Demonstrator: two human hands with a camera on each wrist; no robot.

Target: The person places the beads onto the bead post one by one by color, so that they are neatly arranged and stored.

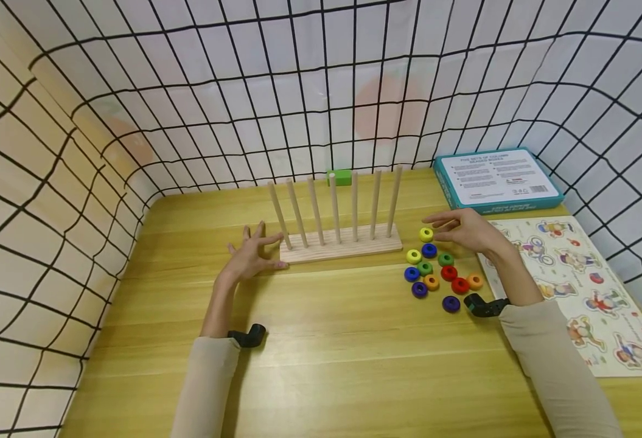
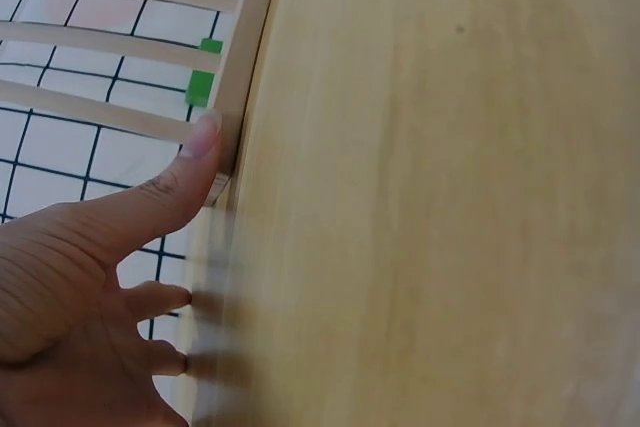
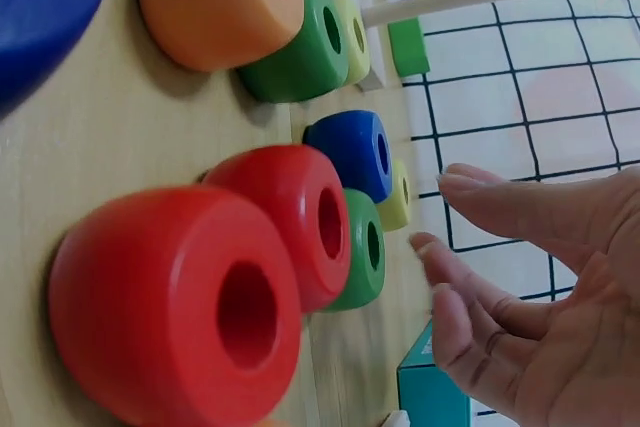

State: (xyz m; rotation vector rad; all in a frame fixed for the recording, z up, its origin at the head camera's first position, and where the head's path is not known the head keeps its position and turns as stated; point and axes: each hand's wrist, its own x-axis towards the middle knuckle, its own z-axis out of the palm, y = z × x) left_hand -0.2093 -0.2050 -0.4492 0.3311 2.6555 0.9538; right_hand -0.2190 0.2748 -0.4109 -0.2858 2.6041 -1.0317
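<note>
My left hand (image 1: 248, 255) grips the left end of a wooden peg rack (image 1: 348, 244), a pale base with several upright dowels. Its thumb (image 2: 195, 152) lies on the front edge and its forefinger reaches the back edge, the other fingers spread. My right hand (image 1: 465, 230) hovers just right of a yellow ring bead (image 1: 426, 234), thumb and fingers apart, nothing between them. Below it lie loose ring beads: a blue bead (image 1: 429, 250), a green bead (image 1: 445, 260), a red bead (image 3: 170, 307), an orange bead (image 1: 474, 281) and a purple bead (image 1: 451, 304).
A teal box (image 1: 498, 179) lies at the back right. In front of it, a board with cartoon pictures (image 1: 578, 286) lies flat, partly under the right forearm. A small green block (image 1: 339, 177) sits behind the rack. Black wire mesh (image 1: 299, 91) encloses the wooden table (image 1: 326, 365).
</note>
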